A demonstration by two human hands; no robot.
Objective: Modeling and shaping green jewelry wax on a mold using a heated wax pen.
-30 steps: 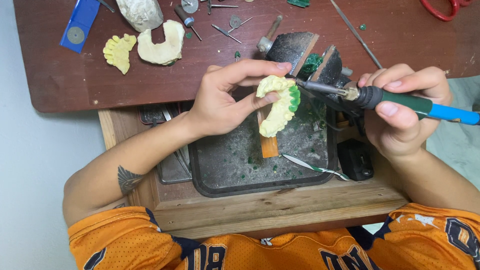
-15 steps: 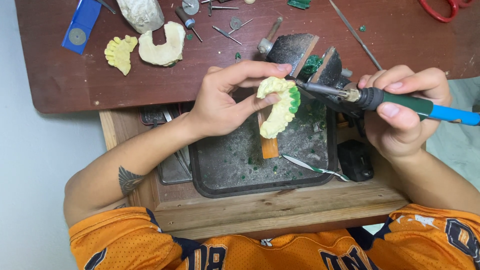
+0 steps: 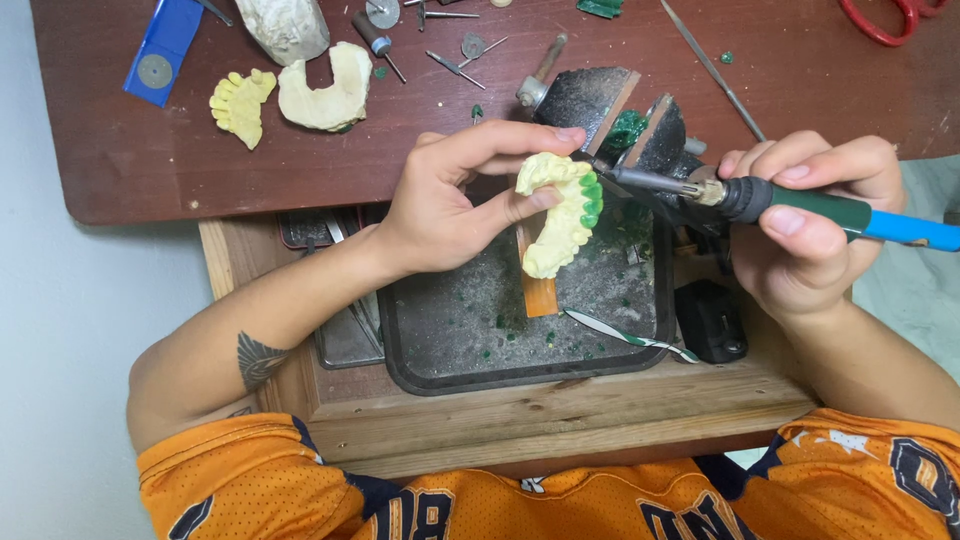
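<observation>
My left hand [image 3: 450, 205] pinches a yellow dental arch cast [image 3: 555, 215] between thumb and fingers, above a dark metal tray [image 3: 430, 345]. Green wax covers the cast's teeth along its right edge. My right hand [image 3: 810, 225] grips a pen-like electric tool [image 3: 800, 200] with a green and blue handle and a metal tip. The tip touches the green wax on the cast.
On the brown table lie two more dental casts [image 3: 325, 85], a blue strip with a disc [image 3: 160, 45], several small burs [image 3: 450, 60], red scissors [image 3: 885, 20] and a thin metal rod [image 3: 710, 65]. A dark wedge block [image 3: 610, 110] and a small black box [image 3: 712, 320] flank the tray.
</observation>
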